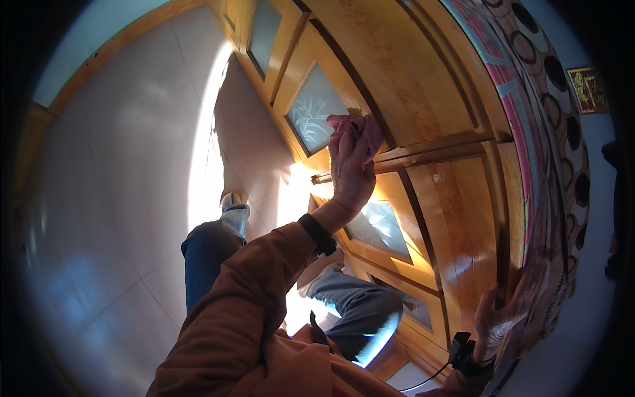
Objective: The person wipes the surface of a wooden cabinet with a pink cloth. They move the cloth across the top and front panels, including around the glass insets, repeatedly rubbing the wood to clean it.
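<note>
My left hand (351, 171) is closed around a crumpled pink cloth (369, 134). The cloth presses against the varnished wooden frame (342, 82) beside a frosted glass pane (315, 111) etched with a leafy plant. Over at the lower right, my right hand (496, 315) rests on the upper wooden edge and the bedding (538, 248), thumb apart from the fingers. Nothing shows in its grasp, and its fingertips are blurred. Both wrists wear black bands.
Another glass pane (382, 226), in bright sunlight, sits below the left hand. Pale tiled floor (134, 149) spreads to the left. My bent knees (367, 307) are close to the panels. A thin cable (429, 379) runs from the right wrist's device (461, 347).
</note>
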The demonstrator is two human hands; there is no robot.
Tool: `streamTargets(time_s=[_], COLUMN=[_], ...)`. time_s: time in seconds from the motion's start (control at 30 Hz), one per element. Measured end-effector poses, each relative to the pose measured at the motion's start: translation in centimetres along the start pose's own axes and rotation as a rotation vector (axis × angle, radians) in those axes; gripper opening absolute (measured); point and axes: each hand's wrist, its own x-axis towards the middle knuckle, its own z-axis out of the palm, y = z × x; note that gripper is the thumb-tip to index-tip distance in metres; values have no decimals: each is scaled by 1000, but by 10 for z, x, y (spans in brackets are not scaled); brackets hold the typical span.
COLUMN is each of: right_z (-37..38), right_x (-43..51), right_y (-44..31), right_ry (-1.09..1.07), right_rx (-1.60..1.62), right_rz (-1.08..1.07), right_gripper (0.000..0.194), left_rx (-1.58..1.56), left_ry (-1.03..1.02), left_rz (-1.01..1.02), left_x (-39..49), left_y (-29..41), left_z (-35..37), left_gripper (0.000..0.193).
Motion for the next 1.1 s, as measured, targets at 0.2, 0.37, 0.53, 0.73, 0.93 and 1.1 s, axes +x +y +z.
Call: streamTargets(time_s=[0.2,0.37,0.53,0.73,0.93,1.1], right_z=[2,1,4,1,4,-5], right_x=[-4,-10,-23,-21,-36,-52], right_y=[1,8,8,6,18,22], right_ry=[-32,-54,-34,31,33,-46], right_rx=[2,10,77,-117,43,208], right_rz=[32,33,136,48,221,307], right_gripper=[69,60,60,59,67,76], left_rx=[38,161,312,259,231,176], left_ry=[66,68,70,-137,-184,-264], left_rz=[44,91,239,-41,-347,-460], left_x=[60,131,177,175,148,127], left_y=[-37,-78,-117,-170,-217,-275], left_z=[0,-9,-15,-16,3,13], left_gripper=[56,43,33,38,44,42])
